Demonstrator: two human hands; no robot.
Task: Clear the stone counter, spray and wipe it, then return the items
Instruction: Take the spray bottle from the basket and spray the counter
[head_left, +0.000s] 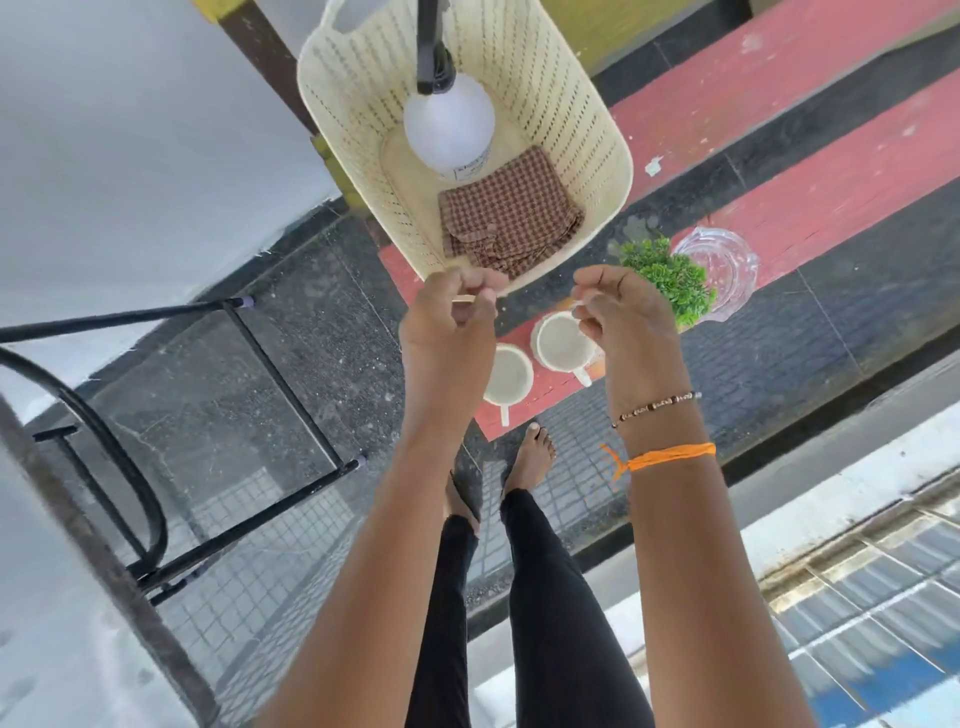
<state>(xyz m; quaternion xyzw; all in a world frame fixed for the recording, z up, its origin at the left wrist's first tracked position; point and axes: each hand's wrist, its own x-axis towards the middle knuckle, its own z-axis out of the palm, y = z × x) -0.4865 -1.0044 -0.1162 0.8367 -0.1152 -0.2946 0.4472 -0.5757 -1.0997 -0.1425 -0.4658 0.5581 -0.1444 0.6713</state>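
both forearms reached out from the near edge toward a basket tipped on the step — cups and plant sat just below it.

left hand (449, 317) pinched the cream basket (587, 156) at its near rim, fingers closed on the plastic; right hand (621, 312) hung just right of that rim with fingers curled together, and whether it gripped anything could not be told. inside the basket lay the spray bottle (449, 124) and the folded checked cloth (511, 218). two white cups (558, 343) stood on the red-and-black stone ledge (831, 171), with the small green plant (667, 278) and a clear glass dish (722, 270) to their right. held by one rim only, the basket looked likely to swing or slip — the bottle could roll out onto the cups, or the hands might knock them off.
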